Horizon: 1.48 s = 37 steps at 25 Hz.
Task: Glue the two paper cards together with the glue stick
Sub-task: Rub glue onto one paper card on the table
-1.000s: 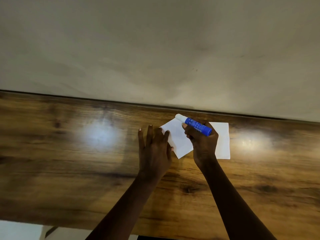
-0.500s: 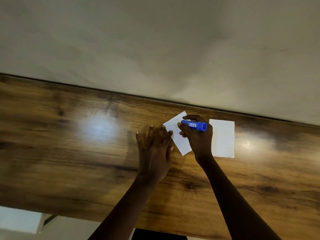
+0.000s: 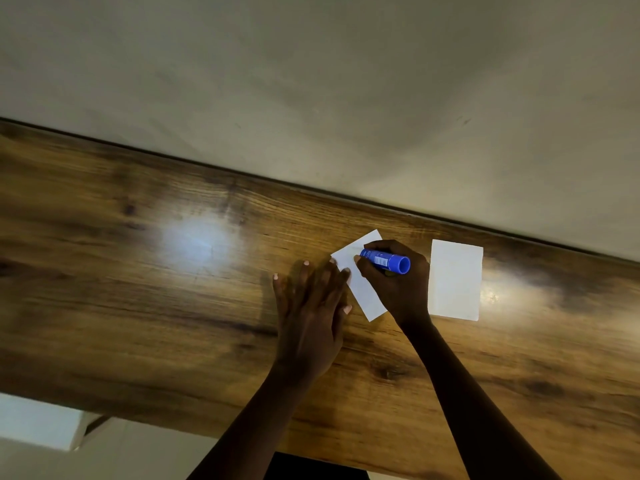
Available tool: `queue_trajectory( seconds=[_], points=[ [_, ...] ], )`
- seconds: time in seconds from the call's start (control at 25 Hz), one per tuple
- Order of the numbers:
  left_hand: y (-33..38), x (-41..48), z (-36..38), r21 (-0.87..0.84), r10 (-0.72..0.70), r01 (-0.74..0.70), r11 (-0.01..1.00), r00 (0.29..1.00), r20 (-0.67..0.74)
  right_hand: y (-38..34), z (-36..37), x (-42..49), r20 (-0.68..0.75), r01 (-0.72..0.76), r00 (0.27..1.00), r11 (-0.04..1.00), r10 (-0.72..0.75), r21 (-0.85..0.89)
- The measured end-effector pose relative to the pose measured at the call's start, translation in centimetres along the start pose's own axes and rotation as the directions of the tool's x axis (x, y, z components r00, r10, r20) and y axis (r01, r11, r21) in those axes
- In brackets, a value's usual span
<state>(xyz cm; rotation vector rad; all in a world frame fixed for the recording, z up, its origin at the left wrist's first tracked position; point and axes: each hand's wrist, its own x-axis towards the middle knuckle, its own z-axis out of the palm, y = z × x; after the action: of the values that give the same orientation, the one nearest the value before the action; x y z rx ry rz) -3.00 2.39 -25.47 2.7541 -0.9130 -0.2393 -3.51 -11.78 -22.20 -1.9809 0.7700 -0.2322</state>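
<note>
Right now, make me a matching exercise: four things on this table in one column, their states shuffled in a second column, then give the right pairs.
Things
1. glue stick
2. tilted card
3. straight card
4. left hand

States
A. lying alone, untouched
B. pressed flat, fingers at a card's edge
C. gripped in the right hand, tip on paper
D. under the glue stick, held steady

Pairs: 1-C, 2-D, 3-A, 4-B
</note>
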Motion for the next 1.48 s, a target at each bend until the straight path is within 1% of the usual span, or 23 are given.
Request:
queue_trajectory(
  seconds=[0.12, 0.28, 0.44, 0.68, 0.96, 1.12, 1.48],
  points=[
    [-0.1, 0.1, 0.1, -0.005, -0.016, 0.016, 1.000, 1.000, 0.016, -0.1, 0.3, 0.0, 0.023, 0.062, 0.998, 0.998, -0.062, -0.006],
    [0.1, 0.0, -0.1, -0.010, -0.016, 0.016, 1.000, 1.000, 0.001, -0.1, 0.8, 0.3, 0.075, 0.102, 0.992, 0.995, -0.100, -0.024],
    [0.2, 0.0, -0.2, -0.014, -0.015, 0.015, 1.000, 1.000, 0.002, 0.0, 0.9, 0.5, 0.114, 0.102, 0.989, 0.994, -0.096, -0.040],
    [0.2, 0.0, -0.1, -0.030, -0.023, 0.024, 0.999, 1.000, 0.015, -0.1, 0.8, 0.5, 0.113, 0.120, 0.987, 0.992, -0.116, -0.028],
    [0.2, 0.0, -0.3, -0.028, -0.040, 0.042, 0.999, 0.998, 0.041, -0.5, 0.8, 0.3, 0.150, 0.137, 0.980, 0.990, -0.130, -0.034],
    [0.2, 0.0, -0.4, -0.032, -0.023, 0.023, 0.999, 1.000, 0.013, -0.5, 0.3, 0.7, 0.128, 0.159, 0.980, 0.985, -0.150, -0.063],
    [0.3, 0.1, -0.2, -0.023, -0.021, 0.021, 1.000, 1.000, -0.015, -0.2, -1.5, 2.0, 0.066, 0.113, 0.992, 0.984, -0.105, -0.137]
  ],
)
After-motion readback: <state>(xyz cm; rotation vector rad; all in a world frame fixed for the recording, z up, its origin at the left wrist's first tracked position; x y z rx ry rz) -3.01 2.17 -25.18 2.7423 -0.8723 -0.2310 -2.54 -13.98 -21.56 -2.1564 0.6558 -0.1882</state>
